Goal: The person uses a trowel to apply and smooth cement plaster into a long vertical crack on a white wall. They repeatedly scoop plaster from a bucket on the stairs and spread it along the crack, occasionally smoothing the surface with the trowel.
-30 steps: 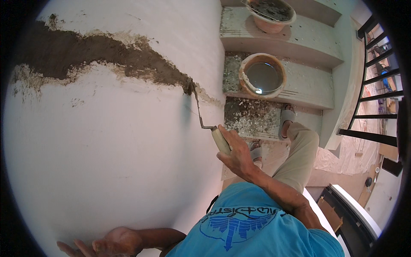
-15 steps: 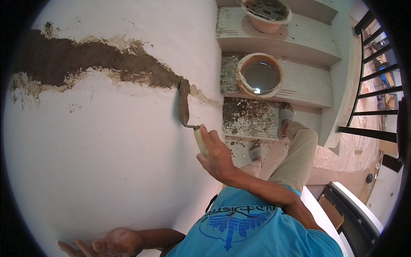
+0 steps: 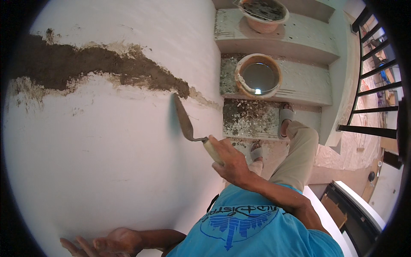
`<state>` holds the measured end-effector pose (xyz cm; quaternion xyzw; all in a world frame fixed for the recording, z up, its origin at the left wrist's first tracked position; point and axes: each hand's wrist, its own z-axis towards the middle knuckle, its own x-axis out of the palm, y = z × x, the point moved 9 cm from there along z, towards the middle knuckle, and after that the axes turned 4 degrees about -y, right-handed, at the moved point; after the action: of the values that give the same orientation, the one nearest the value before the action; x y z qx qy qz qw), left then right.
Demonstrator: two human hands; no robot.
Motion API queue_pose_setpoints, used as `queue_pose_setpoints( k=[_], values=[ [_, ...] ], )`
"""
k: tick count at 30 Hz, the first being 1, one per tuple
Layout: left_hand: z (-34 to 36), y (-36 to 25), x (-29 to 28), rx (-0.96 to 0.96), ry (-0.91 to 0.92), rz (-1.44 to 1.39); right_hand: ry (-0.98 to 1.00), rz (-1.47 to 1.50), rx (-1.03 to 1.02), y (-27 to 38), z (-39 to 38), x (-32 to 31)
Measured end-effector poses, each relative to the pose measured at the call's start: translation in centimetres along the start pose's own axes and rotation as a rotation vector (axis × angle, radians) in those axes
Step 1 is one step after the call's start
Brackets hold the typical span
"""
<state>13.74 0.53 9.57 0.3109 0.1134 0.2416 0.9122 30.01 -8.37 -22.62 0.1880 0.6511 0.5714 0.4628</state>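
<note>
My right hand (image 3: 233, 162) is closed around the pale handle of a trowel (image 3: 185, 122). The trowel's narrow pointed blade angles up and left, its tip at the lower edge of a dark band of wet mortar (image 3: 94, 62) on the white wall (image 3: 107, 150). Whether the tip touches the wall I cannot tell. That band runs from the far left and narrows toward the stairs, ending in a thin, rough, bare streak. At the lower left, my left hand (image 3: 107, 244) is held out with its fingers apart and nothing in it, close to the wall.
A bucket of greyish water (image 3: 259, 77) stands on a step right of the wall. Higher up sits a bucket of dark mortar (image 3: 264, 15). Crumbs of debris (image 3: 248, 115) litter the lower step by my sandalled feet. A black railing (image 3: 376, 90) borders the stairs at right.
My right hand has moved a little right and down, drawing the trowel off the mortar's right end to its lower edge. My left hand has hardly moved.
</note>
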Motion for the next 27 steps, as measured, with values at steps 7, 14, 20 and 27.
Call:
queue_pose_setpoints(
  k=[7, 14, 20, 27],
  values=[
    [0.0, -0.5, -0.1, 0.002, 0.009, -0.009, -0.067, 0.002, 0.152, -4.2, 1.7, -0.8],
    [-0.1, -0.6, 0.0, 0.006, 0.014, -0.016, -0.147, -0.090, 0.010, -3.1, 3.3, 0.1],
    [0.0, -0.7, 0.2, 0.011, 0.018, -0.021, -0.121, -0.058, 0.041, -5.1, 2.8, 4.2],
    [0.1, -0.7, 0.6, 0.007, 0.024, -0.029, -0.047, -0.091, 0.077, -5.9, 1.4, 5.0]
  ],
)
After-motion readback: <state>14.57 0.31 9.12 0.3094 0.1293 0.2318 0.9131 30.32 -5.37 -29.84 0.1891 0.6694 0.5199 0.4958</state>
